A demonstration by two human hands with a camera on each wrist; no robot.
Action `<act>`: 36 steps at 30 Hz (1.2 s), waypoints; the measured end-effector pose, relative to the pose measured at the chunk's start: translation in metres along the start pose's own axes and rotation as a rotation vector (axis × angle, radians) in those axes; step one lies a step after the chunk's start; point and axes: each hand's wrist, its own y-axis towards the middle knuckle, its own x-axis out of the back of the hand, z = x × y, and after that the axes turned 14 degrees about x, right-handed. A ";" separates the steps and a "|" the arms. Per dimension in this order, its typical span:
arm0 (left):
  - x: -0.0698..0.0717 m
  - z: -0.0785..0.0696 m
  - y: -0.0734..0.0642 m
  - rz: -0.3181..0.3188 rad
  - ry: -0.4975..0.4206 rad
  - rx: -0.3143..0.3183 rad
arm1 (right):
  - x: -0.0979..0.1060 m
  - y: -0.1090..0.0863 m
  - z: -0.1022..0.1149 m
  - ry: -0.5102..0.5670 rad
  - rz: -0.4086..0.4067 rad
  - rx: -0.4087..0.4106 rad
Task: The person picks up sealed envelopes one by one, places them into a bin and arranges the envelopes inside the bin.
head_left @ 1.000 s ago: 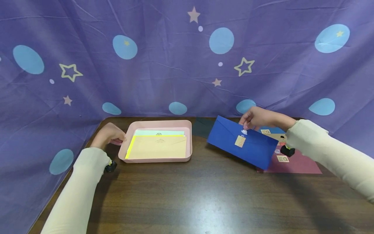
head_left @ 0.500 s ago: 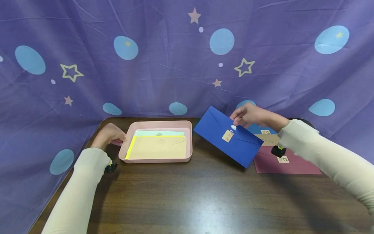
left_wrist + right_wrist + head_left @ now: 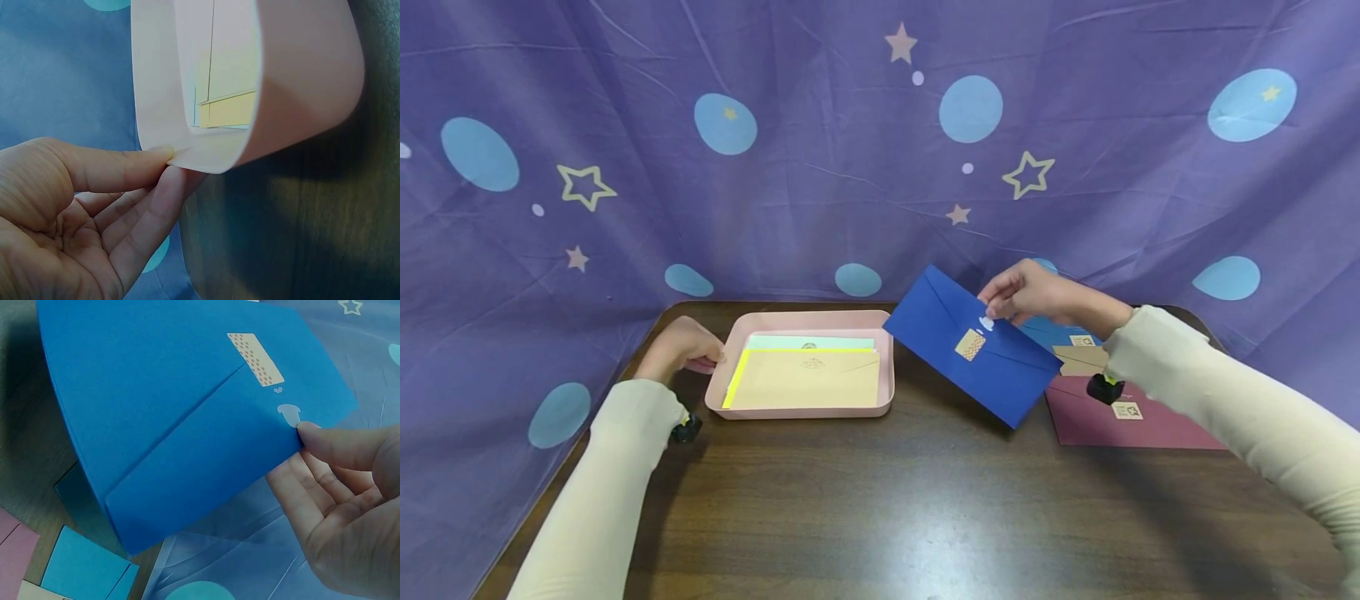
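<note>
Deep blue, the held envelope (image 3: pixel 992 362) is lifted near the middle of the table's far edge, tilted so that one corner points up toward the curtain and the opposite one down toward the table's near edge. Its flap side shows, with a patterned cream sticker (image 3: pixel 970 344) and, just beside that, a white hat-shaped mark (image 3: pixel 987 323). The right hand (image 3: pixel 1022 292) pinches the envelope's upper long edge in a narrow grip, thumb on the flap side, fingers behind.

In the head view the envelope's left corner overlaps the right wall of a pink tray (image 3: pixel 805 412); whether they touch, I cannot tell. The tray lies by the table's far left corner. The left hand (image 3: pixel 688 340) pinches its left rim between thumb and fingers. Inside, a tan envelope (image 3: pixel 808 387) lies on top, bright yellow paper (image 3: pixel 736 383) showing along its left and far edges, mint paper (image 3: pixel 775 342) beyond.

Toward the table's far right corner, a maroon envelope (image 3: pixel 1090 429), a kraft envelope (image 3: pixel 1075 361) and a lighter blue envelope (image 3: pixel 1047 332) overlap, partly hidden by the right arm. The dark wood table (image 3: pixel 850 517) meets a purple curtain (image 3: pixel 820 208) with stars and pale blue ovals.
</note>
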 end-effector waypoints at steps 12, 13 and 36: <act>0.001 0.002 0.001 -0.021 0.006 0.014 | -0.006 0.020 0.022 0.051 -0.129 0.015; 0.001 0.002 0.001 -0.024 0.008 0.014 | -0.007 0.022 0.025 0.051 -0.140 0.018; -0.001 0.000 0.006 -0.045 0.034 0.032 | -0.043 0.078 0.077 0.158 -0.266 0.143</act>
